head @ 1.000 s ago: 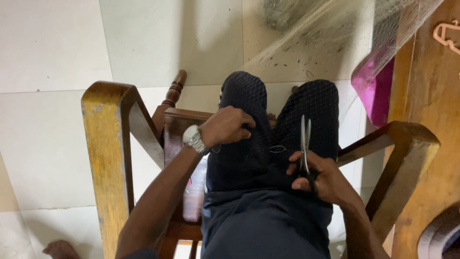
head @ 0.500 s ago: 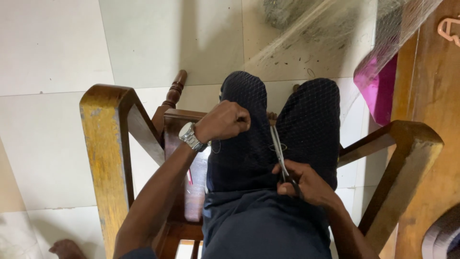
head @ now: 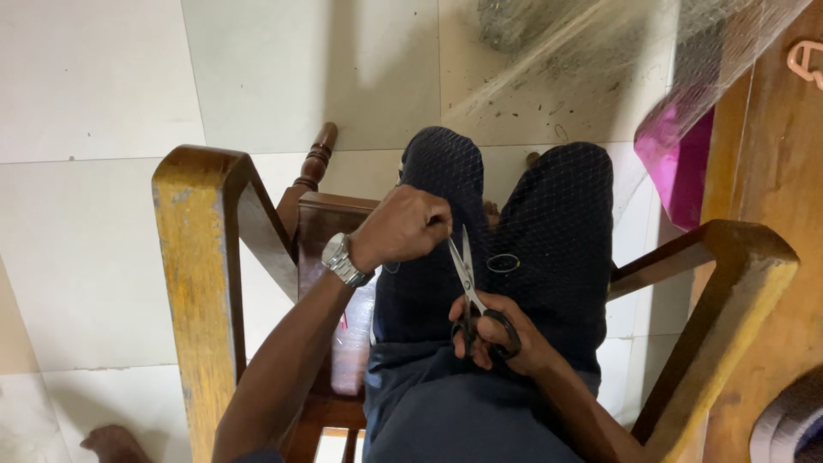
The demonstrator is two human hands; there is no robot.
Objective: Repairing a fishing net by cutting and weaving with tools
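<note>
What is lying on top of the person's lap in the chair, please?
A fine net drapes over both dark-trousered knees. The right hand holds scissors over it, while the left hand pinches something at the blades. What the fist grips is hidden.

R hand (head: 501, 339) swung scissors (head: 467, 279) left, tips now by L hand (head: 403, 227) | blades parted

The single head camera looks steeply down, close over the seated person's lap, wooden chair arms (head: 201, 257) framing both sides.
</note>
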